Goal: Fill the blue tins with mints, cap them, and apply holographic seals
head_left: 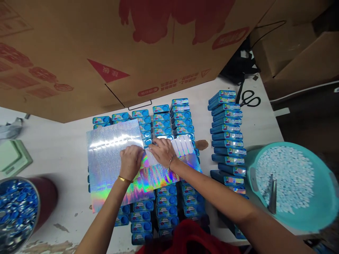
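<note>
Two shiny holographic sheets lie over rows of small blue tins (166, 201) printed with lettering. The larger sheet (103, 165) is on the left. A second sticker sheet (159, 178) overlaps it on the right and has bare white strips along its upper part. My left hand (131, 161) is closed, its fingers curled at the seam between the sheets; what it pinches is hidden. Bent over the white part of the right sheet, my right hand (163, 152) has its fingertips gathered at that sheet's upper left edge, close to my left hand.
A large cardboard box (79, 63) walls off the far side. On the right are a column of blue tins (227, 135), black scissors (249, 100) and a teal basin (324, 197) of small white pieces with a metal scoop (272, 195). A tub (43, 201) of blue lids stands left, near a green scale (17, 158).
</note>
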`<state>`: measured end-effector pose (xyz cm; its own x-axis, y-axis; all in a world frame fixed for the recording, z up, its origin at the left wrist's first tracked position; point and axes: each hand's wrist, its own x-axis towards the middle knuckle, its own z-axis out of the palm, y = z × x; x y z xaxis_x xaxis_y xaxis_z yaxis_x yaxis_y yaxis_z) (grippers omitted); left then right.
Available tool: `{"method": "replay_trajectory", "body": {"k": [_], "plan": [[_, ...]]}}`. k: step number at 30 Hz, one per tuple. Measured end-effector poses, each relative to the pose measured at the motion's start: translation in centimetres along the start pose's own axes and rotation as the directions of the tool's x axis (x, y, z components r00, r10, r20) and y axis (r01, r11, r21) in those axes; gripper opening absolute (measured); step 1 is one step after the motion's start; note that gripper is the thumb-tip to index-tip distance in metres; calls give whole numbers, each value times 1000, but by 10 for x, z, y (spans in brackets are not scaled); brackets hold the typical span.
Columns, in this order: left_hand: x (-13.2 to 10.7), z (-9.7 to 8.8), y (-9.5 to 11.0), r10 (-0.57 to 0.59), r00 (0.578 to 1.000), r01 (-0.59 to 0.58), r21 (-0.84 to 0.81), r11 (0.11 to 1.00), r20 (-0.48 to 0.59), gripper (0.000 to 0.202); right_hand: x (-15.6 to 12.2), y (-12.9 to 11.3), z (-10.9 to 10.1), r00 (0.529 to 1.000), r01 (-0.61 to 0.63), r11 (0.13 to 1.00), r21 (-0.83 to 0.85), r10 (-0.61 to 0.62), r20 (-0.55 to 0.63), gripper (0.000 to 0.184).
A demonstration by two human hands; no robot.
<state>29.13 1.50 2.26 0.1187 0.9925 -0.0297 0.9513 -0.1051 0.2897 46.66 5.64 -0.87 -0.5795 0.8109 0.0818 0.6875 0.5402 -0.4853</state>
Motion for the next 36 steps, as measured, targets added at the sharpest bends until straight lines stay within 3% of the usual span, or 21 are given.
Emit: {"method": "replay_trajectory", "body": {"k": [8,14,17,19,21,23,25,27,29,31,34,36], "plan": [[-8,5,-6,183,983,-178,150,973,-22,24,9,-6,4,996,-81,997,6,81,36,33],[-44,-1,6,224,972,-220,66,973,-72,17,7,-6,15,995,-103,994,-29,103,4,35],[-65,-20,21,153,978,-167,-97,981,-139,9,6,-6,16,994,-106,994,25,106,-6,33],[-69,-31,31,-60,966,-16,-289,957,-251,3,5,-7,12,993,-92,986,140,102,-67,36],[-61,-38,39,-376,874,149,-568,810,-307,10,3,-10,3,982,-54,944,326,109,-153,43],[-45,-40,44,-619,754,209,-814,543,-219,19,-1,-15,-10,974,-5,844,537,125,-188,52],[-27,-39,48,-705,704,201,-929,311,-84,25,-5,-20,-22,976,-7,718,696,158,-152,51],[-12,-35,51,-715,699,217,-956,196,11,29,-10,-24,-32,970,-80,603,794,229,-76,45],[2,-28,56,-704,706,260,-952,159,75,30,-12,-22,-39,941,-158,505,849,337,-26,39],[16,-17,62,-679,724,287,-947,141,118,31,-12,-10,-45,911,-181,479,859,410,-37,37],[50,7,74,-620,778,261,-951,167,105,28,-6,28,-55,881,-181,609,772,450,-148,36],[83,23,85,-577,817,209,-938,278,12,23,1,61,-65,848,-211,674,708,486,-210,36]]}}
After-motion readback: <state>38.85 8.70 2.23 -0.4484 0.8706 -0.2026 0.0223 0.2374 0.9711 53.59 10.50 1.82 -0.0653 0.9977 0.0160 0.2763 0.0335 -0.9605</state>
